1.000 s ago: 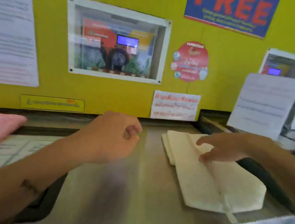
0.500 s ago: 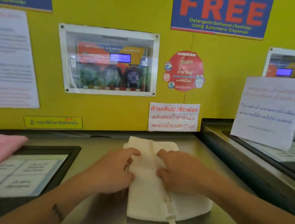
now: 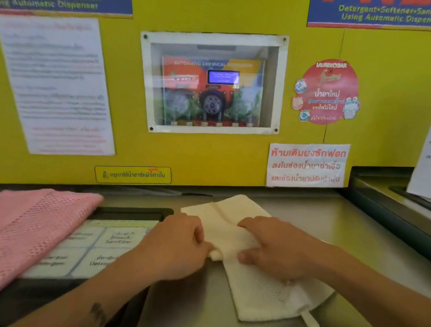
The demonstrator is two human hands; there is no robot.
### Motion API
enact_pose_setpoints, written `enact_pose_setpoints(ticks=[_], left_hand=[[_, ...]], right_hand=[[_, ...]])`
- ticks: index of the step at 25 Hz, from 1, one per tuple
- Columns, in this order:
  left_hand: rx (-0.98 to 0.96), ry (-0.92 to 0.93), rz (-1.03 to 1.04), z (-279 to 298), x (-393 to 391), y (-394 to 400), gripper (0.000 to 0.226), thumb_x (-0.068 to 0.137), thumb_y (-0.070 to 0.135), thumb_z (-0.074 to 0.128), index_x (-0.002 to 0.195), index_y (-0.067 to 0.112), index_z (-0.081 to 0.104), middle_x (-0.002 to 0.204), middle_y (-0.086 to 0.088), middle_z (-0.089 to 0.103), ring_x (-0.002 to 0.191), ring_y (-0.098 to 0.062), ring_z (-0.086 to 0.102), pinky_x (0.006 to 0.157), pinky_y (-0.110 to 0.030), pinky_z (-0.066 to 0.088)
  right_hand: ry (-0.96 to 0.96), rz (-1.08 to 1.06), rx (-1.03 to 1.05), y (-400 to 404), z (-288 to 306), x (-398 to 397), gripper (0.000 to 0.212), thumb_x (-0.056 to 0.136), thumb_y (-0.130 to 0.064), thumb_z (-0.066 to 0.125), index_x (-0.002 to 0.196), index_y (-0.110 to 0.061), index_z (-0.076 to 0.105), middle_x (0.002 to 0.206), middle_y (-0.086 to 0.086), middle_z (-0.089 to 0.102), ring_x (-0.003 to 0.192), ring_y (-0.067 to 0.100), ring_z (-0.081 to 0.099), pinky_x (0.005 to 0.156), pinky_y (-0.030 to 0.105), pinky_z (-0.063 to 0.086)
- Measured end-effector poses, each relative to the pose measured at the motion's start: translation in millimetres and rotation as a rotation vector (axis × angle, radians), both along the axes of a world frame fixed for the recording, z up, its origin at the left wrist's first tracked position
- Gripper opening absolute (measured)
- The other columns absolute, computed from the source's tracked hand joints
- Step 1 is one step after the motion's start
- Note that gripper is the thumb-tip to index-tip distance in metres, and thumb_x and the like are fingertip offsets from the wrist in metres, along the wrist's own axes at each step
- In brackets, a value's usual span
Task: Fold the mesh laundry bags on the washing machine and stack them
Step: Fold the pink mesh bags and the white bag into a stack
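Note:
A cream white mesh laundry bag (image 3: 266,292) lies folded on the steel top of the washing machine (image 3: 189,323), its zipper tab sticking out at the near right corner. My left hand (image 3: 180,243) pinches the bag's left edge with its fingers closed on the cloth. My right hand (image 3: 274,246) lies on the bag's middle, fingers bent and gripping a fold. A pink mesh laundry bag (image 3: 10,233) rests at the left, over the corner of the dispenser lid.
A black-framed detergent dispenser lid (image 3: 106,245) with labels sits between the pink bag and my left hand. The yellow wall (image 3: 209,162) with posters and a dispenser window rises right behind. A second machine (image 3: 406,211) with a paper notice stands at the right.
The view has shifted right to left and closer. Both hands went from pressing the white bag flat to gripping its left part, which is bunched up between them.

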State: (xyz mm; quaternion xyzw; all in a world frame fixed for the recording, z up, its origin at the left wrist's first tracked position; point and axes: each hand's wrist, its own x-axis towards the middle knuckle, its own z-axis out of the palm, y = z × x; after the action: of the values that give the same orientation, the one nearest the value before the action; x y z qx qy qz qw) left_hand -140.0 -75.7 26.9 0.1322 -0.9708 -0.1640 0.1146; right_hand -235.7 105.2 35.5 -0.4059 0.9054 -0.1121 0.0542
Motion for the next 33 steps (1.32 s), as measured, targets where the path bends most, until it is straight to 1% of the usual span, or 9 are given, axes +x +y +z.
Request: enact_pose_setpoints(ticks=[5, 11, 15, 18, 20, 25, 27, 31, 33], left_hand=[[0.174, 0.011, 0.020, -5, -13, 0, 0.058, 0.081, 0.064, 0.055, 0.130, 0.037, 0.041, 0.107, 0.003, 0.066, 0.099, -0.020, 0.062, 0.086, -0.036, 0.050], [0.452, 0.141, -0.144, -11, -18, 18, 0.092, 0.081, 0.014, 0.070, 0.146, 0.046, 0.014, 0.129, 0.005, 0.047, 0.112, -0.017, 0.055, 0.089, -0.029, 0.049], [0.540, 0.349, -0.132, 3, -13, 13, 0.069, 0.083, 0.002, 0.065, 0.136, 0.040, 0.041, 0.115, 0.011, 0.054, 0.086, -0.012, 0.063, 0.064, -0.020, 0.054], [0.484, 0.609, -0.105, 29, 8, -7, 0.050, 0.085, 0.001, 0.063, 0.113, 0.043, 0.061, 0.115, 0.011, 0.059, 0.086, -0.012, 0.064, 0.071, -0.026, 0.055], [0.442, 0.789, -0.075, 47, 33, -23, 0.047, 0.085, -0.001, 0.062, 0.101, 0.043, 0.066, 0.111, 0.006, 0.063, 0.087, -0.014, 0.065, 0.071, -0.028, 0.056], [0.295, 1.083, 0.206, 81, 123, -82, 0.040, 0.083, -0.002, 0.062, 0.093, 0.036, 0.070, 0.101, 0.002, 0.067, 0.068, 0.000, 0.060, 0.055, -0.005, 0.040], [0.302, 1.124, 0.345, 84, 167, -108, 0.041, 0.084, 0.001, 0.061, 0.091, 0.039, 0.071, 0.087, 0.001, 0.068, 0.059, 0.002, 0.056, 0.049, -0.009, 0.041], [0.266, 1.181, 0.594, 78, 252, -144, 0.038, 0.086, 0.003, 0.060, 0.095, 0.038, 0.072, 0.067, 0.003, 0.064, 0.048, -0.002, 0.048, 0.043, -0.016, 0.041], [0.216, 1.200, 0.682, 68, 283, -157, 0.040, 0.085, 0.003, 0.059, 0.093, 0.040, 0.071, 0.073, -0.001, 0.063, 0.049, -0.003, 0.049, 0.048, -0.022, 0.041]], right_hand=[[0.155, -0.030, -0.182, -1, 4, -4, 0.036, 0.099, -0.027, 0.048, 0.133, -0.026, 0.058, 0.131, -0.004, 0.061, 0.117, 0.015, 0.053, 0.097, 0.029, 0.039], [-0.017, -0.117, -0.515, 12, 11, -22, 0.030, 0.095, -0.019, 0.057, 0.122, -0.031, 0.052, 0.109, -0.010, 0.058, 0.099, 0.008, 0.053, 0.075, 0.018, 0.040], [0.032, -0.077, -0.560, 13, 19, -25, 0.019, 0.091, -0.018, 0.064, 0.099, -0.032, 0.055, 0.094, -0.009, 0.060, 0.086, 0.005, 0.056, 0.066, 0.016, 0.040], [0.037, 0.058, -0.661, -8, 37, -16, 0.018, 0.092, -0.016, 0.062, 0.100, -0.031, 0.057, 0.087, -0.009, 0.064, 0.072, -0.003, 0.057, 0.060, 0.011, 0.042], [-0.064, 0.142, -0.770, -32, 57, -5, 0.019, 0.092, -0.013, 0.062, 0.102, -0.029, 0.057, 0.087, -0.003, 0.070, 0.067, 0.001, 0.061, 0.055, 0.014, 0.046], [-0.460, 0.327, -0.883, -106, 97, 39, 0.013, 0.091, 0.002, 0.057, 0.094, -0.010, 0.061, 0.068, -0.002, 0.067, 0.056, 0.011, 0.058, 0.048, 0.020, 0.047], [-0.542, 0.384, -0.830, -134, 101, 61, 0.022, 0.091, 0.010, 0.051, 0.074, -0.003, 0.058, 0.055, 0.001, 0.056, 0.047, 0.006, 0.051, 0.043, 0.015, 0.042], [-0.775, 0.410, -0.763, -198, 104, 112, 0.084, 0.094, 0.016, 0.038, 0.017, -0.018, 0.044, 0.022, -0.001, 0.041, 0.020, 0.000, 0.040, 0.030, 0.010, 0.034], [-0.854, 0.394, -0.703, -234, 97, 124, 0.084, 0.097, 0.008, 0.038, 0.018, -0.019, 0.047, 0.024, -0.003, 0.045, 0.026, 0.003, 0.047, 0.031, 0.012, 0.036]])
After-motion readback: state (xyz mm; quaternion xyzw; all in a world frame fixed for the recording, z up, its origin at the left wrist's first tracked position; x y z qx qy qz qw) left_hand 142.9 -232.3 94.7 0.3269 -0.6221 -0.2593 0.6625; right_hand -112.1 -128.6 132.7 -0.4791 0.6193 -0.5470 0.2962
